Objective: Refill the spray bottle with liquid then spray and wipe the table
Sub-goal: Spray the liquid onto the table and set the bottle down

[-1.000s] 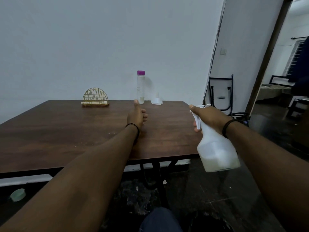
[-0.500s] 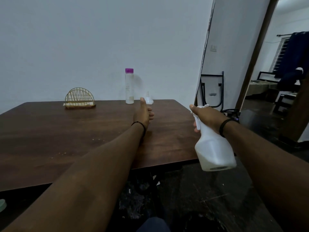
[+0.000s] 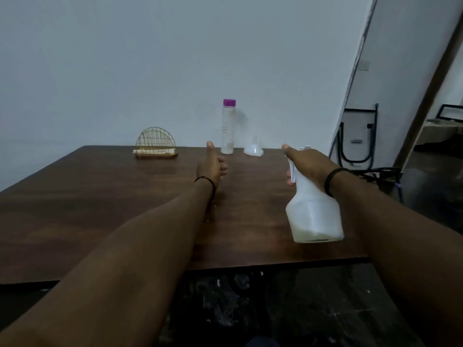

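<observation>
My right hand (image 3: 304,164) grips the neck and trigger of a white spray bottle (image 3: 313,214), held above the right part of the dark wooden table (image 3: 100,209). A little pale liquid lies at the bottle's bottom. My left hand (image 3: 211,167) hovers over the table's middle with the thumb up and the fingers curled, holding nothing. A clear bottle with a purple cap (image 3: 228,127) stands at the table's far edge. Beside it to the right lies a white funnel (image 3: 253,149), mouth down.
A gold wire napkin holder (image 3: 155,144) with a folded cloth sits at the far left of the table by the wall. A folded black-framed chair (image 3: 355,136) leans against the wall at right. Dark floor lies below the table's near edge.
My right hand has carried the spray bottle from beyond the table's right edge to above the tabletop. The view has shifted right. My left hand holds the same pose.
</observation>
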